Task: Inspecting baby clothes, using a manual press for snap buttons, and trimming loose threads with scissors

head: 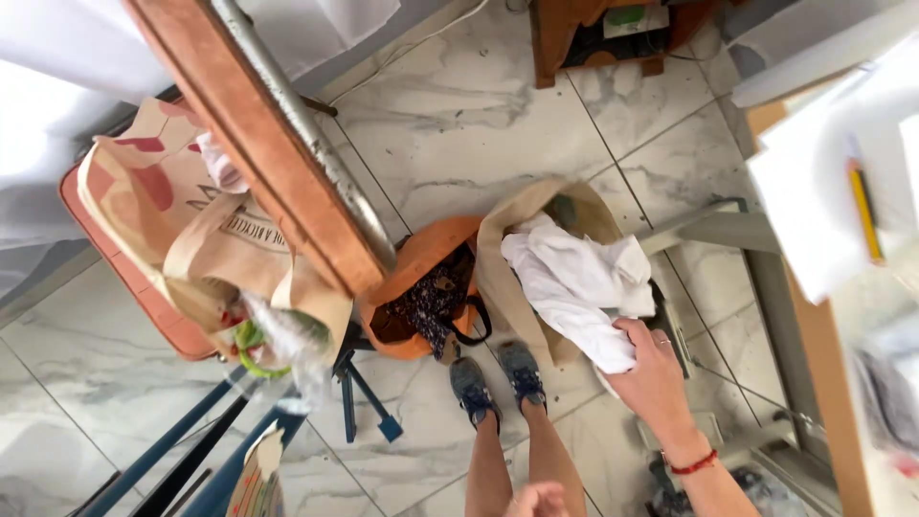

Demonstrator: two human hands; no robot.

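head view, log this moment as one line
right hand: gripping white cloth | cloth: in beige bag on floor | left hand: at frame bottom, holds nothing seen | beside: orange bag

Underfoot, a pale marble-patterned tile floor (498,124) with grey veins and thin dark grout lines, brightly lit by daylight. Above and left of the floor's middle, a slanting wooden board (258,144) with a metal rail (306,134) along its edge. Beyond that board, at the upper left, white fabric (57,86) hanging like a curtain. Below the board, blue metal legs (191,440) crossing over the tiles. Far above the board's lower end, at the top edge, a brown wooden stand (565,38). To the board's right, across the floor, a light wooden counter (814,335) edge with white paper sheets (823,191) and a yellow pencil (864,211).
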